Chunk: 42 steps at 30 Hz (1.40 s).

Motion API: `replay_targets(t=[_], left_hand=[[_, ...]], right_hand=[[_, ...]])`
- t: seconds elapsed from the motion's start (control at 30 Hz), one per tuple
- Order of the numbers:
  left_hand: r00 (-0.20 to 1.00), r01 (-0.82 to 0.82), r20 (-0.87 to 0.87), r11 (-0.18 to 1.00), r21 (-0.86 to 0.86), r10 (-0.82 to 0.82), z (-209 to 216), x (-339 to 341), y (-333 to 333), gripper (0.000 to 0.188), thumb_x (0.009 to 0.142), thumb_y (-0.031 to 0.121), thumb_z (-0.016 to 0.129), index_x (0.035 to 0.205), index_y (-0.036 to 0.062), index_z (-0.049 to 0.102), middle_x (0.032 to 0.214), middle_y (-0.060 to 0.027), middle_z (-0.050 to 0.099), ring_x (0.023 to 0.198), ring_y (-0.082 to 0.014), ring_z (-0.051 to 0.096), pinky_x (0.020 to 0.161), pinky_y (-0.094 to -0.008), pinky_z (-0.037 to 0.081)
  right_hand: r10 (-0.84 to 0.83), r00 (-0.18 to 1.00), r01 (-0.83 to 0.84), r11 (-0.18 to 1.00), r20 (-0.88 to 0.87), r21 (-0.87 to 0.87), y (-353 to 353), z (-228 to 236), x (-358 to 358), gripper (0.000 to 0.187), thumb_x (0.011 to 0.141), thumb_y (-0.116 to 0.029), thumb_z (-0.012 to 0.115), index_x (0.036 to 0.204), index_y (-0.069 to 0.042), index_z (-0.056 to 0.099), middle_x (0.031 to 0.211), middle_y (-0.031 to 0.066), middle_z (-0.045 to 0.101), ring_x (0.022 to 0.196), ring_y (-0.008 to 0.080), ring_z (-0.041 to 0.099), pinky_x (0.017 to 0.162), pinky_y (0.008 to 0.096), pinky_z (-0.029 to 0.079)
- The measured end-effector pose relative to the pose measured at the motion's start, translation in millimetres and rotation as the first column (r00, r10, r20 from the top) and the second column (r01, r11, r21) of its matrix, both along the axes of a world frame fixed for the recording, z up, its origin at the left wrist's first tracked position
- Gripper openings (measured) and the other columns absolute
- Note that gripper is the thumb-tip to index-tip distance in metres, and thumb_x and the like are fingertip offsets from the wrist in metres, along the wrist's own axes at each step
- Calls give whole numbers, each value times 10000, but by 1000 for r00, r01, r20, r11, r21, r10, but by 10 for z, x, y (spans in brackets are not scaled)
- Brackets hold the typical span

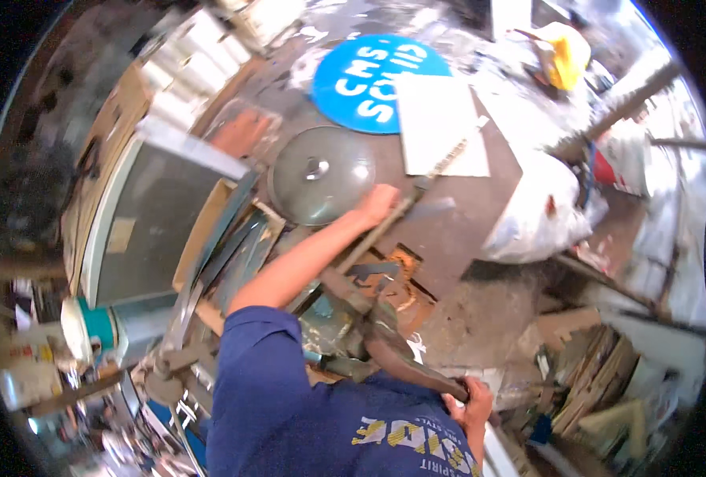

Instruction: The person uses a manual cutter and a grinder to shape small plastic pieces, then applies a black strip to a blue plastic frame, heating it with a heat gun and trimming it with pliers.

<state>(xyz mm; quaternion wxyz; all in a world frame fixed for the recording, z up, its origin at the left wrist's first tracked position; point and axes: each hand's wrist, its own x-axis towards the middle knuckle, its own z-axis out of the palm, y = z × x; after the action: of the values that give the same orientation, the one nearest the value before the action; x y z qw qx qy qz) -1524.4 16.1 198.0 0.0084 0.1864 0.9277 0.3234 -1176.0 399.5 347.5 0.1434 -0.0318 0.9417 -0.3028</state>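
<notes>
Stretched out ahead, my left hand (380, 204) is closed at a long thin bar (448, 159) that runs slantwise from the middle toward the far right; its fingers are partly blurred. My right hand (473, 404), low and close to my body, wraps round the narrow end of a dark, tapered metal arm (400, 358). That arm joins a heavy metal fixture in front of my chest. Just left of my left hand lies a grey domed metal disc (317, 179) with a small centre fitting. Orange-brown metal pieces (404, 274) lie beyond the fixture.
A round blue sign (345, 79) and a white sheet (436, 135) lie on the far floor. At left stands a grey framed panel (150, 215) beside cartons. A white sack (539, 219) and a slanting pole (623, 111) are at right, with stacked scraps (595, 374) nearer.
</notes>
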Motion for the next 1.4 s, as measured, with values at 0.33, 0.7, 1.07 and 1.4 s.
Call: replay_targets(t=[0.33,0.7,1.07,1.4], left_hand=[[991,-130,-12,989,64,131,111,258,190,141,858,125,575,802,10,634,890,-228,623,882,-428,625,777,-506,506],[966,-210,147,977,-31,212,202,147,162,122,714,82,694,813,11,684,867,-224,694,805,-387,686,708,-465,561],[793,-269,-358,810,521,494,2763,325,-1233,174,818,226,785,866,63,749,653,-32,664,577,-123,581,553,-293,447],[434,-888,160,392,238,886,2205,3445,-1433,225,833,187,811,781,-2,701,642,4,604,586,-60,495,570,-234,406]], right_hand=[[71,988,-50,987,134,-152,-79,58,-46,619,758,-528,717,1027,25,643,881,214,650,824,434,632,741,467,496],[122,992,-117,983,25,-142,82,-140,60,615,931,-537,582,838,68,526,704,171,427,666,269,417,597,435,334],[96,991,-84,988,89,-128,17,0,-47,439,811,-360,722,1036,12,668,925,219,686,865,408,669,775,435,510],[95,953,-58,989,288,-134,253,-131,-27,411,854,-328,670,1062,25,695,852,213,682,822,355,661,787,430,486]])
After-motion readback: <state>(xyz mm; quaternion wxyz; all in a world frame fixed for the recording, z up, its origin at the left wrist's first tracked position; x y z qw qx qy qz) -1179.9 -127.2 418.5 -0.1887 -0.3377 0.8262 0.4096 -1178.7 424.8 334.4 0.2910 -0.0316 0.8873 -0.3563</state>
